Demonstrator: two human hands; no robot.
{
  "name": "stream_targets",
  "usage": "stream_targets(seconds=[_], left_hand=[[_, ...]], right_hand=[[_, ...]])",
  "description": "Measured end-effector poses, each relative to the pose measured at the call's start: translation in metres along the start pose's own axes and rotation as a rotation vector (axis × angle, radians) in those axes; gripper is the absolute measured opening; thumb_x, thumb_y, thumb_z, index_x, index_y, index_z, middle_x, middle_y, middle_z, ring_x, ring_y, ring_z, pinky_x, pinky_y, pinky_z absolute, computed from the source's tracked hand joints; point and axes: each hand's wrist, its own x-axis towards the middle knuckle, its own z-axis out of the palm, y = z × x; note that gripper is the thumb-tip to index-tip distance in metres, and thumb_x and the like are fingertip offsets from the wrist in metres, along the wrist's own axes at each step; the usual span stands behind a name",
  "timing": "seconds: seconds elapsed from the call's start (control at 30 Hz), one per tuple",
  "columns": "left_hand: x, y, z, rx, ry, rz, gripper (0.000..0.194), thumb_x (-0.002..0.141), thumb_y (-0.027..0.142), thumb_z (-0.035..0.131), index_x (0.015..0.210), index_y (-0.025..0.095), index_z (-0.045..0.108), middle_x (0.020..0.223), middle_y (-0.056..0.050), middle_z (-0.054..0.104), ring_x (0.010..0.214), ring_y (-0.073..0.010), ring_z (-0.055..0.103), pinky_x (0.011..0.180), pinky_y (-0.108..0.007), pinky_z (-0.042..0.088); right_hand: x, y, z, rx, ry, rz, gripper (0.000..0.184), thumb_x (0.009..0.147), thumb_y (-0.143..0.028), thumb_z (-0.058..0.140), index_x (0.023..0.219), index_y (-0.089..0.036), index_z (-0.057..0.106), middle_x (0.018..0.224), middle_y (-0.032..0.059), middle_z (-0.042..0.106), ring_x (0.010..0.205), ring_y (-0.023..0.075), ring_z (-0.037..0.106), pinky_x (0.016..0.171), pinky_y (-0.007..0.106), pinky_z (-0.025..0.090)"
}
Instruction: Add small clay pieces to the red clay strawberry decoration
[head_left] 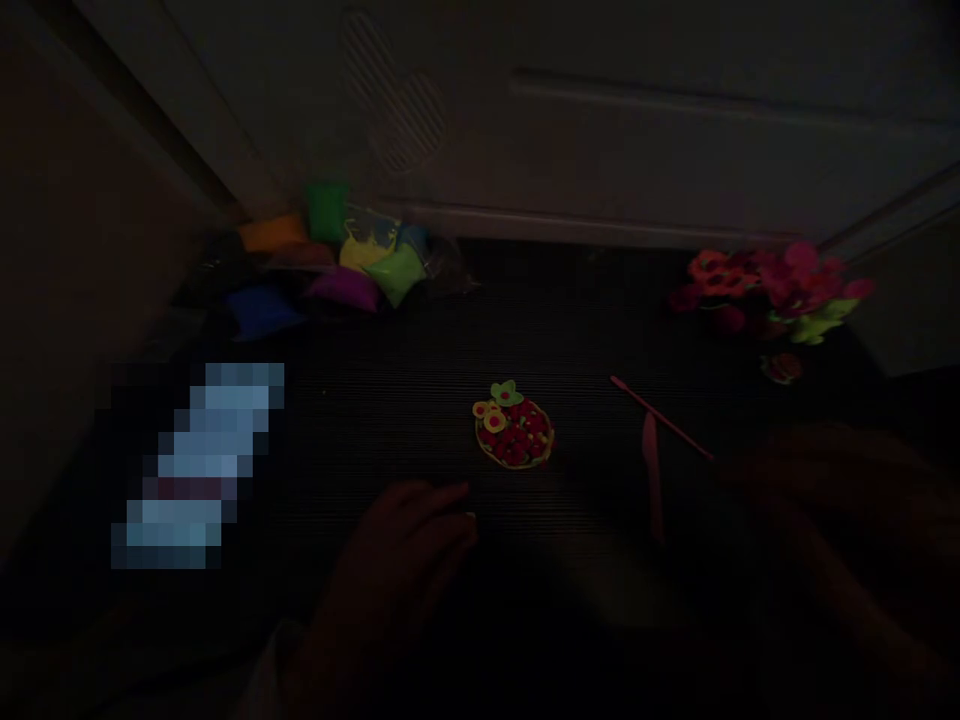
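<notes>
In the dim light, my left hand hovers low over the dark table, its fingers bent close together. A small pale spot shows at the fingertips, too dark to name. Just beyond it lies a small clay basket with a yellow rim, filled with red pieces. Yellow and green clay flowers sit at its upper left edge. My right hand is at the right, smeared and dark, so its fingers cannot be read. Nearest to it are a thin pink modelling stick and a pink clay knife.
Several bright clay packets are heaped at the back left. A blurred-out bright rectangle lies on the left. Pink, orange and yellow-green clay shapes stand at the back right, with a small red-green piece before them. A pale panel rises behind.
</notes>
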Motion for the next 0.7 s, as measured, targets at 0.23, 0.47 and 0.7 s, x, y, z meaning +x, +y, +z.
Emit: stream_targets(seconds=[0.23,0.47,0.7], left_hand=[[0.0,0.01,-0.001,-0.156,-0.212,-0.033,0.029,0.078,0.009,0.044,0.097,0.021,0.062,0.094,-0.005,0.068,0.086,-0.0172,0.06,0.077,-0.028,0.048],[0.006,0.025,-0.006,-0.484,-0.1,-0.391,0.01,0.069,0.02,0.06,0.073,0.025,0.068,0.076,-0.001,0.068,0.072,-0.0174,0.061,0.07,-0.027,0.045],[-0.003,0.057,-0.002,-1.156,0.047,-0.831,0.012,0.051,0.01,0.071,0.053,0.017,0.062,0.053,0.004,0.06,0.053,-0.0095,0.052,0.053,-0.019,0.039]], right_hand=[[-0.035,-0.01,0.006,0.035,0.069,0.034,0.018,0.077,-0.014,0.051,0.091,-0.023,0.059,0.083,0.0011,0.065,0.076,0.0139,0.062,0.063,0.024,0.052],[-0.048,-0.043,0.045,0.203,0.125,0.152,0.014,0.078,-0.018,0.051,0.086,-0.023,0.062,0.079,0.002,0.066,0.076,0.015,0.063,0.064,0.025,0.054],[-0.049,-0.084,0.074,0.479,0.141,0.021,0.025,0.078,-0.019,0.053,0.102,-0.024,0.061,0.083,0.0037,0.066,0.073,0.0135,0.064,0.064,0.021,0.055]])
